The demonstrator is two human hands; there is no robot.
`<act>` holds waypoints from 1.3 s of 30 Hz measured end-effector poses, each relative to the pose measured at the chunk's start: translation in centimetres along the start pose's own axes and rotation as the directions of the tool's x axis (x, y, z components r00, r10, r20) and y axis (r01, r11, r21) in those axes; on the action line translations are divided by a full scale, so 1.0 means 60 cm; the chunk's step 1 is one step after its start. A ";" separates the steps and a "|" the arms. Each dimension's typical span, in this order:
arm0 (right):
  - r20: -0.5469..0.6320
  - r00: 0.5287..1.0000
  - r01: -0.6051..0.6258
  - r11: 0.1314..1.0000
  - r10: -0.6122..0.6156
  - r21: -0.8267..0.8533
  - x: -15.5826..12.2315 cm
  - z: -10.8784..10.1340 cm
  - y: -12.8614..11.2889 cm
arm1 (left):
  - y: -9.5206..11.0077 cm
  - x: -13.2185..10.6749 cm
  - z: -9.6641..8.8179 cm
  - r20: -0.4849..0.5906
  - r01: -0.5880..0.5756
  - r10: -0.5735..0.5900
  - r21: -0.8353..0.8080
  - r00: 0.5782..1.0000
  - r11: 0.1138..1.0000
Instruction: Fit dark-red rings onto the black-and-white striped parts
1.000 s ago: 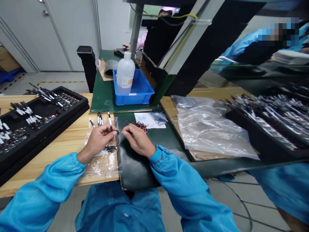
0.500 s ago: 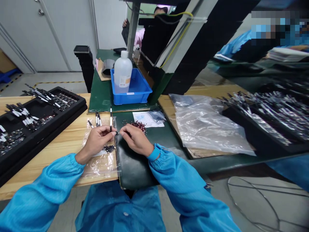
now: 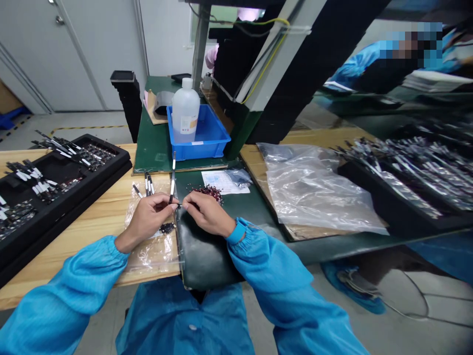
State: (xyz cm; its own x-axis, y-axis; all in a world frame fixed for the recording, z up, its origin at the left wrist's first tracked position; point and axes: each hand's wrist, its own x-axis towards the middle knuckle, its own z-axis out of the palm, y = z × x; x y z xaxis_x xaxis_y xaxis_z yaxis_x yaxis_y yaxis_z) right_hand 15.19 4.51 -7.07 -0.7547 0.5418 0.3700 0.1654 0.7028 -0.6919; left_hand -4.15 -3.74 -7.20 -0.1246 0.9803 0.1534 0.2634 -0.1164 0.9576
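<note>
My left hand (image 3: 148,217) pinches a thin black strip with white ends (image 3: 172,180) that stands up from its fingers. My right hand (image 3: 207,212) is closed in a pinch right against the strip's lower end, on something too small to name. Just beyond my right hand lies a pile of tiny dark red parts (image 3: 210,191) on the green mat (image 3: 258,207). Under my left hand lies a clear plastic bag (image 3: 151,246) with small black parts (image 3: 167,228), and a few more strips (image 3: 148,183) rest beside it.
A black tray (image 3: 62,182) of strips sits at left on the wooden bench. A blue bin (image 3: 210,143) with a white bottle (image 3: 185,116) stands behind. Crumpled clear plastic (image 3: 314,192) and another black tray (image 3: 406,197) lie at right. Another person in blue stands at far right.
The strip in my left hand has tipped more upright and risen. My hands stay together at the same spot. The view has shifted slightly.
</note>
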 end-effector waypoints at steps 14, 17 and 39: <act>-0.050 0.998 -0.025 0.999 0.026 0.023 0.001 -0.002 -0.009 | 0.021 0.004 0.002 0.024 0.108 -0.106 -0.145 0.994 0.983; -0.077 0.997 -0.008 1.000 0.008 -0.001 0.000 -0.001 -0.010 | 0.022 0.002 0.005 0.015 0.147 -0.147 -0.177 0.989 0.973; -0.081 0.996 0.022 1.000 -0.023 -0.014 0.000 -0.002 -0.010 | 0.006 0.001 0.006 0.005 0.143 -0.144 -0.167 0.990 0.975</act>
State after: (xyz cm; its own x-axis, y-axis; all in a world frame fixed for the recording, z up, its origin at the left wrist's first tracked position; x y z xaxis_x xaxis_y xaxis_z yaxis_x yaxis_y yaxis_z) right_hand 15.17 4.14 -6.61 -0.7043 0.5608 0.4352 0.1574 0.7212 -0.6747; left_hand -3.70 -3.67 -6.93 -0.1569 0.9875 0.0125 0.0792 0.0000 0.9969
